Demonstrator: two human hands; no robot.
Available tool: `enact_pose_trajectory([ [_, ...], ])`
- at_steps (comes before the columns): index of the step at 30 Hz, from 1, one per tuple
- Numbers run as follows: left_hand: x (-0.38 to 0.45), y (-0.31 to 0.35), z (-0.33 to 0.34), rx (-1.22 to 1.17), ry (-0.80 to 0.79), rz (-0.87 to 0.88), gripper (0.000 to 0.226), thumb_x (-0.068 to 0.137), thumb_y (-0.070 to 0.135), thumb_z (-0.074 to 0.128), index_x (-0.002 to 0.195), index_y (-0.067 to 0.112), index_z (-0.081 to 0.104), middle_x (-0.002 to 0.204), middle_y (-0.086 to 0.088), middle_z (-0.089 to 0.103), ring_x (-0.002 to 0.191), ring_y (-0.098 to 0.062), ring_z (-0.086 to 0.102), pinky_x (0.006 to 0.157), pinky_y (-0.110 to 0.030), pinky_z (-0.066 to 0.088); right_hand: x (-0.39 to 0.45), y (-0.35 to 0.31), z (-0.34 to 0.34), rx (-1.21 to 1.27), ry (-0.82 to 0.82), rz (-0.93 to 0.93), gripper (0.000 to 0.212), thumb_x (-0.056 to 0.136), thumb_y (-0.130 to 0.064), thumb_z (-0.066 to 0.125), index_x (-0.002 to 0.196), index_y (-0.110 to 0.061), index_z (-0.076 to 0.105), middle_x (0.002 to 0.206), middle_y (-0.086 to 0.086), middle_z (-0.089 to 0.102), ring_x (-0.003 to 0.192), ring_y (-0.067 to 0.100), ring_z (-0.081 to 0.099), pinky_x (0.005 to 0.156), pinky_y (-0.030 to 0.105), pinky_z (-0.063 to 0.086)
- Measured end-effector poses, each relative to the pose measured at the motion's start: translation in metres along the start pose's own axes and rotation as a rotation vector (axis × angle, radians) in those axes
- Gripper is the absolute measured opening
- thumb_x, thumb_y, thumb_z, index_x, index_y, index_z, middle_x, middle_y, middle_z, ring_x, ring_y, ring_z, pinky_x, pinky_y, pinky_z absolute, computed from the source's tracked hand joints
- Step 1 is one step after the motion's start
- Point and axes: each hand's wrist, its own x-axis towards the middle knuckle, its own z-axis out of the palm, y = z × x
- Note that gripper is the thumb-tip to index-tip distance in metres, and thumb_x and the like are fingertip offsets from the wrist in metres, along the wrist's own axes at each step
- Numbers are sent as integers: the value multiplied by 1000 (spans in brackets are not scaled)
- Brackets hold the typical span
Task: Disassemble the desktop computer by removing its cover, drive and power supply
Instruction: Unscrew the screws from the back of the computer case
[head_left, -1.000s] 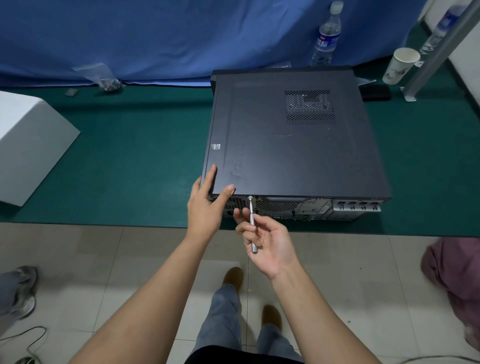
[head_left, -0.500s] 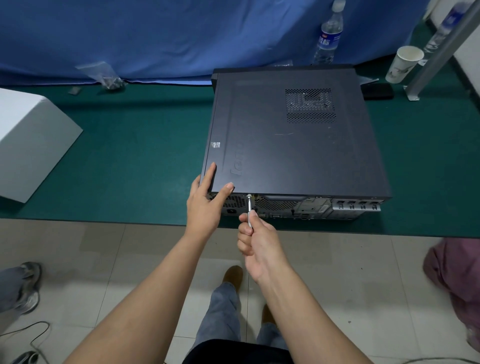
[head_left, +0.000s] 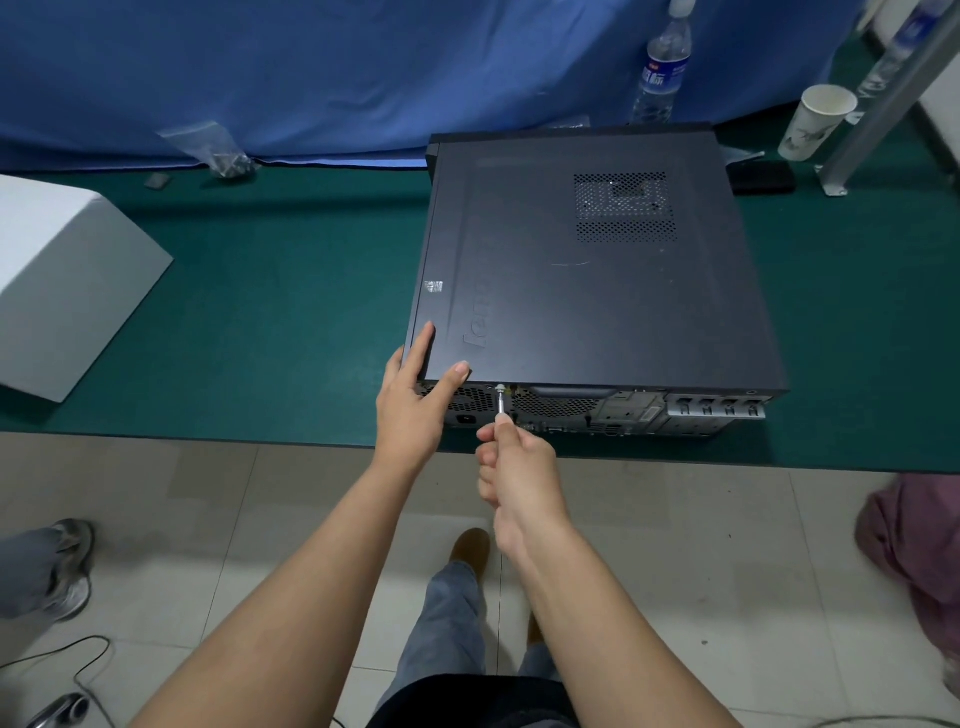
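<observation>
At frame centre, the right hand (head_left: 519, 462) is gripping a screwdriver (head_left: 501, 402) against the computer (head_left: 587, 291)'s overhanging rear edge; the left hand (head_left: 415, 395), fingers straight, is bracing its corner.

"lenovo" on computer cover (head_left: 587, 291)

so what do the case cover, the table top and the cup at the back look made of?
Case cover: looks like painted sheet metal, matte dark grey, with a punched vent grid and a light scratch. Table top: green, matte, mat-like covering; material unclear. Cup: seemingly paper, white with a thin rolled rim.
</observation>
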Motion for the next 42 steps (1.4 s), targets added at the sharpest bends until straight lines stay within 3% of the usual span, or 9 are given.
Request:
enact_pose_trajectory([
  [3, 0, 0, 0, 4, -1, 6, 60, 89, 43, 60, 144, 40, 36, 151, -1, 32, 139, -15, 31, 112, -35, 28, 3, -10, -14, 463, -241, 288, 27, 100, -22, 41, 85, -4, 54, 53, 2, 48, 34, 3, 28, 29, 14, 18],
  [6, 0, 0, 0, -4, 3, 10, 59, 89, 41, 61, 144, 39, 37, 150, -1, 34, 137, -15, 33, 110, -33, 29, 3, -10, -17, 776, -373, 399, 22, 96, -18, 42, 86, -2, 54, 61, 8, 53, 35, 5, 33, 26, 13, 19],
  [12, 0, 0, 0, 4, 1, 2, 59, 89, 43, 60, 143, 40, 36, 151, -1, 32, 139, -15, 30, 114, -40, 28, 4, -5, -8, 984, -418, 404, 30, 95, -18, 40, 81, -1, 61, 45, -3, 31, 29, 6, 18, 28, 15, 13],
  [20, 0, -1, 0, -5, -4, -5, 60, 89, 44, 60, 143, 43, 35, 153, -1, 30, 141, -15, 28, 114, -41, 28, 2, 0, 10, 135, 19, 6, 31, 102, -25, 36, 78, -12, 50, 44, -7, 28, 34, 4, 19, 33, 16, 15],
  [25, 0, -1, 0, -9, -11, -8, 60, 89, 45, 60, 143, 43, 34, 153, 0, 29, 141, -15, 29, 114, -43, 28, 5, 4, 3, -492, 165, -339, 29, 99, -20, 40, 74, -16, 55, 56, -9, 41, 51, 8, 36, 48, 20, 28],
  [27, 0, -1, 0, -11, -10, -9, 61, 89, 46, 60, 143, 43, 34, 153, 0, 29, 141, -15, 28, 114, -44, 28, 5, 3, -1, -540, 154, -355, 28, 98, -21, 42, 77, -15, 58, 56, -9, 42, 50, 7, 36, 47, 18, 28],
  [33, 0, -1, -1, -3, -9, 5, 61, 89, 45, 60, 144, 42, 35, 153, 0, 30, 140, -16, 30, 114, -41, 28, 8, -17, -16, 420, -276, 326, 38, 101, -27, 34, 92, 2, 58, 48, -1, 40, 32, 4, 24, 29, 16, 16],
  [37, 0, -2, -1, 6, -8, 4, 61, 88, 47, 60, 144, 42, 34, 154, 0, 29, 140, -17, 28, 113, -41, 28, 4, -10, -23, 745, -369, 422, 25, 95, -13, 37, 90, 2, 57, 61, 7, 50, 38, 6, 31, 31, 15, 20],
  [42, 0, -2, -1, -1, -8, 5, 61, 88, 46, 60, 143, 42, 35, 153, 0, 29, 140, -15, 29, 113, -39, 27, -2, -3, -14, 941, -400, 405, 18, 90, -15, 44, 86, -2, 55, 49, -3, 36, 33, 4, 21, 30, 14, 15],
])
